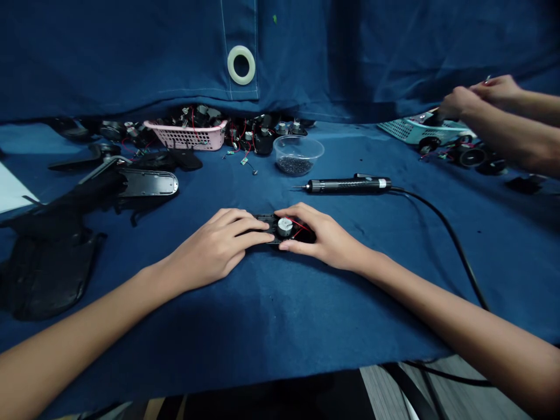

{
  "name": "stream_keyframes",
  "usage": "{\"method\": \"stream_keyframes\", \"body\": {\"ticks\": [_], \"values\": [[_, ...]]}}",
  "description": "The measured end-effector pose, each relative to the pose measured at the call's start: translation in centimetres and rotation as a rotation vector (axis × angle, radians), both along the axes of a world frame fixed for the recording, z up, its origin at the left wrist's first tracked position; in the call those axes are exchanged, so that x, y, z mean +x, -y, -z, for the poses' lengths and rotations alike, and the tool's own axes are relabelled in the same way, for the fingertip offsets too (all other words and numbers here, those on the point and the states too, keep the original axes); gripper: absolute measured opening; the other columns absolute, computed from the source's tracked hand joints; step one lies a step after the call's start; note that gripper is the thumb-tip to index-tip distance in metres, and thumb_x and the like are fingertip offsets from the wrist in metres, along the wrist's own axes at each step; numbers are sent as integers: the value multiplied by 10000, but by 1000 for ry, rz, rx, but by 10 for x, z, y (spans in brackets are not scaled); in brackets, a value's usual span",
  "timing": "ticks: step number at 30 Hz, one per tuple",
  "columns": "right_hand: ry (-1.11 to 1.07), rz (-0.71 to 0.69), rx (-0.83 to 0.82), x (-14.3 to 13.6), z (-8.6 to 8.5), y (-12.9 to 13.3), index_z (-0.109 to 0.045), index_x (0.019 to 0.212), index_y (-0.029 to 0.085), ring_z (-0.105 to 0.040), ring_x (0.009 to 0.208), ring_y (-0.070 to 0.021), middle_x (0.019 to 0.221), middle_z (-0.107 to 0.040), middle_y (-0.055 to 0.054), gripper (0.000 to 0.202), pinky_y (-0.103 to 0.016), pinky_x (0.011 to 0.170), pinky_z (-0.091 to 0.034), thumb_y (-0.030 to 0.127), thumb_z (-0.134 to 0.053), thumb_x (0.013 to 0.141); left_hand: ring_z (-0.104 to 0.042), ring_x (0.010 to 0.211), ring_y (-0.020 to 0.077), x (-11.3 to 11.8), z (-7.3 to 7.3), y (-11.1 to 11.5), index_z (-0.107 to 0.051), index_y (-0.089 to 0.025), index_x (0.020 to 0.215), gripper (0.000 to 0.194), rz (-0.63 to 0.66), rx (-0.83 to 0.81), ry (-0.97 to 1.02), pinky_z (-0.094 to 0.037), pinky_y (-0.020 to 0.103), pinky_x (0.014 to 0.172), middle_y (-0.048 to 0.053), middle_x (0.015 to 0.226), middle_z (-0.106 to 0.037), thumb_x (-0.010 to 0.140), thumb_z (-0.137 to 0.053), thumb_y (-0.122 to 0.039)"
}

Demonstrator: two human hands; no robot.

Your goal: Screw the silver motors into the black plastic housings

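Note:
A black plastic housing (pixel 265 218) lies on the blue cloth in front of me, with a small round silver motor (pixel 284 226) seated in it. Red wires (pixel 300 225) run from the motor towards its right end. My left hand (pixel 223 240) grips the left end of the housing, its fingers laid across the top. Thumb and forefinger of my right hand (pixel 326 236) hold the right end from its near and far sides, around the motor. My palms and fingers hide both ends of the housing. Beyond it lies a black electric screwdriver (pixel 345 185), bit pointing left.
A clear bowl of small dark screws (pixel 299 153) stands behind the housing. Black plastic parts (pixel 56 262) lie at left. Further back are a pink basket (pixel 192 137) and a teal basket (pixel 406 132). Another person's hands (pixel 476 102) are at right. The screwdriver's cable (pixel 455 239) curves towards me.

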State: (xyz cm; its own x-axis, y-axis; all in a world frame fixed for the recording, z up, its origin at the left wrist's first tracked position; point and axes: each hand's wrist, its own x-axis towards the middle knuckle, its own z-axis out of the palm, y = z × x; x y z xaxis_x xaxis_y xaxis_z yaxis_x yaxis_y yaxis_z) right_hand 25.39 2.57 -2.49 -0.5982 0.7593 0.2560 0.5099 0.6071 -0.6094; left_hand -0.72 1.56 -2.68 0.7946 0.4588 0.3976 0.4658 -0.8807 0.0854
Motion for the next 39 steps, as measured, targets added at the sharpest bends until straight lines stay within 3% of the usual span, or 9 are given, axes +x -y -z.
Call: {"method": "stream_keyframes", "body": {"ticks": [10,13,19,25,35,39], "values": [[-59,4,-53,2,2,-5,-562,1275,211,-594,1077,-179,1213,-613,-37,574,-325,947,-466,493,-717,799,-472,1214,208,2,-2,1,-570,-219,1284,395,0,-8,9,-387,434,1071,26,1306,-602,948,-435,-60],[-117,9,-96,2,2,-6,-594,1242,227,-598,1044,-157,1193,-611,-28,472,-309,932,-471,461,-683,841,-473,1213,208,2,-2,2,-570,-214,1286,399,0,-1,7,-390,433,1067,28,1302,-606,943,-440,-55],[-124,62,2,-2,2,-6,-659,1044,195,-589,886,-128,1029,-606,-32,267,-274,815,-479,405,-648,880,-486,1194,216,3,-5,1,-576,-195,1279,396,3,23,-5,-414,433,1045,44,1279,-620,938,-438,-47],[-77,33,79,-2,-3,-8,-636,946,165,-601,877,-146,979,-630,-43,184,-290,815,-480,335,-648,876,-524,1154,237,2,-10,-1,-592,-152,1248,383,39,76,-50,-449,439,1000,81,1205,-657,905,-468,-37],[-56,20,57,-2,-3,-6,-616,997,176,-590,909,-164,1018,-613,-63,189,-313,827,-486,342,-602,908,-500,1189,219,-2,-4,-1,-570,-198,1290,418,14,9,-22,-419,443,1054,45,1272,-633,915,-469,-43],[-73,1,29,-1,-1,-4,-574,1175,180,-589,1002,-169,1146,-584,-74,365,-327,910,-489,402,-629,890,-494,1203,220,-2,-3,0,-570,-218,1296,426,-11,-25,-15,-419,446,1056,41,1288,-624,920,-463,-50]]}}
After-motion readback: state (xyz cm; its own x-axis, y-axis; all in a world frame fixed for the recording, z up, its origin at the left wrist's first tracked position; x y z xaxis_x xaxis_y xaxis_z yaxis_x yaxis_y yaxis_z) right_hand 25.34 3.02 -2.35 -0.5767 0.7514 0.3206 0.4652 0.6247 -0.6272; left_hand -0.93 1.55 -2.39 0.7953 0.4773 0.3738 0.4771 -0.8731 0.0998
